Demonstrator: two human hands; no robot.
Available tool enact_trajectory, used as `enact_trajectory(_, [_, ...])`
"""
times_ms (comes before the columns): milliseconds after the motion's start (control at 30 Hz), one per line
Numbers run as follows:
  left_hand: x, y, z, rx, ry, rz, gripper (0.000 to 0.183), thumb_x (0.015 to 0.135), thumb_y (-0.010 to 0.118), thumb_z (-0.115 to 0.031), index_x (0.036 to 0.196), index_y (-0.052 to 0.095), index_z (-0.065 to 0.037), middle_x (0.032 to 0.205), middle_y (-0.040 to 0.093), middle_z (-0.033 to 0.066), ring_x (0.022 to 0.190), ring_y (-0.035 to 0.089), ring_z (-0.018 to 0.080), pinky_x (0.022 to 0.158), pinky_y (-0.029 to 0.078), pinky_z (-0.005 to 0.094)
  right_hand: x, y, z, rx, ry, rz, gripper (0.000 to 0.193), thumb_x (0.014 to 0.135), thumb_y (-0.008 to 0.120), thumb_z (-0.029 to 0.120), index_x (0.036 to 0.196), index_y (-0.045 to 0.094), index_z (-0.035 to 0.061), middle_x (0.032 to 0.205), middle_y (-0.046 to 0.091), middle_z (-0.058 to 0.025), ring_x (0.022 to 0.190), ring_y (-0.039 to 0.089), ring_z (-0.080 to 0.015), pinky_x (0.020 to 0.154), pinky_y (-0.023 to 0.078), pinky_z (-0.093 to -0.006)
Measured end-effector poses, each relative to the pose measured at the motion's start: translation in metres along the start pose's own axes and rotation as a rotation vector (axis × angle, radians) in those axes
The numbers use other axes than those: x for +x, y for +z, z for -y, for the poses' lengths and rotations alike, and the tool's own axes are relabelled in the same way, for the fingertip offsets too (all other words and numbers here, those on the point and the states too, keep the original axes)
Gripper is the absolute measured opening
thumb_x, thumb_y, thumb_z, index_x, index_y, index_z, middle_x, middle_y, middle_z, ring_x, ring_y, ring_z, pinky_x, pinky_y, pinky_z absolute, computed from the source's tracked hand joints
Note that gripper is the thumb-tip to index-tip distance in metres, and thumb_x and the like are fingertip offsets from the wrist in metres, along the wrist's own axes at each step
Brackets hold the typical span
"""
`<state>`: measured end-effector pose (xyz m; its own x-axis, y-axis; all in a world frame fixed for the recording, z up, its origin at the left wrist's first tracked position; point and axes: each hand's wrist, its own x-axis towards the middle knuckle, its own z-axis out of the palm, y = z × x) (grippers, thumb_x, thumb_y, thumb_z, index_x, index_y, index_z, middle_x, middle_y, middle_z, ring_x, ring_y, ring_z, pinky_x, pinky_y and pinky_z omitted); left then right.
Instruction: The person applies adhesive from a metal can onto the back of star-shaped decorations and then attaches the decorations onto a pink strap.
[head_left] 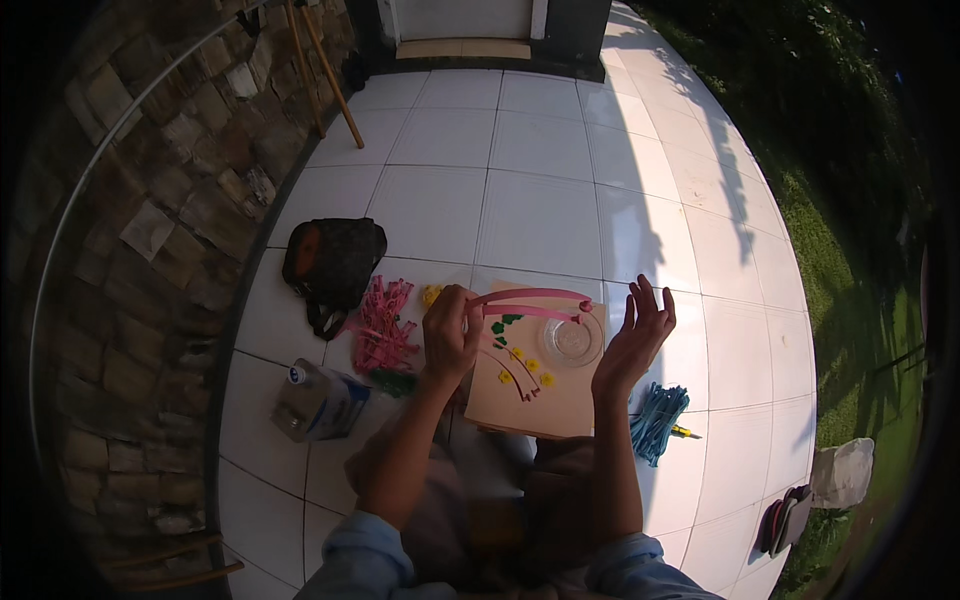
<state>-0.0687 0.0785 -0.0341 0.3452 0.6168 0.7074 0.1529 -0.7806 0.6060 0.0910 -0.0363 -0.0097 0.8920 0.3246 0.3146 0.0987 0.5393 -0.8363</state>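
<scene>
My left hand (450, 335) is closed in a pinch on the ends of two long pink strips (535, 294), which look like uninflated modelling balloons. They arch to the right above a tan board (490, 408), their knobbed free ends over a clear round dish (573, 340). My right hand (636, 340) is raised right of those ends, fingers apart, holding nothing. Small yellow flower-shaped pieces (505, 377), green pieces (499, 341) and thin dark red strips (524, 381) lie on the board. Part of the board is hidden behind my left hand.
Left of the board are a pile of pink strips (382, 325), a dark bag (335, 262) and a clear jug with a blue label (318, 402). A teal bundle of strips (657, 425) lies right, beside a yellow-handled tool (685, 432). A stone wall (150, 230) borders the tiled floor.
</scene>
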Motion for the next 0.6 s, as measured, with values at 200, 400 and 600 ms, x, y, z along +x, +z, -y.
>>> enact_trajectory(200, [0.001,0.002,-0.005,0.017,-0.064,0.061,0.006,0.082,0.05,-0.007,0.082,0.051,-0.002,0.069,0.045,0.013,0.064,0.05,0.03,0.057,0.041,0.0379,-0.027,0.018,-0.013,1.103,0.794,0.235,0.062,0.091,0.045,0.035,0.138,0.015,0.0074,0.14,0.023,-0.017,0.13,0.025,-0.0303,0.109,0.018,-0.0391])
enact_trajectory(400, [0.007,-0.018,0.005,0.211,0.061,0.275,0.025,0.075,0.061,-0.012,0.1,0.06,-0.009,0.073,0.044,0.0077,0.07,0.047,0.0248,0.064,0.04,0.0358,-0.013,0.023,0.003,0.512,0.482,0.428,0.058,0.088,0.052,0.016,0.136,0.023,0.0026,0.14,0.027,-0.0177,0.13,0.026,-0.029,0.108,0.021,-0.0381])
enact_trajectory(600, [0.01,-0.029,0.0,0.203,0.097,0.315,0.019,0.078,0.061,-0.015,0.095,0.061,-0.007,0.07,0.045,0.0062,0.065,0.048,0.0222,0.06,0.041,0.0338,-0.014,0.023,0.006,0.487,0.503,0.465,0.056,0.088,0.048,0.004,0.136,0.02,0.0045,0.139,0.027,-0.0184,0.13,0.027,-0.0286,0.106,0.027,-0.0377])
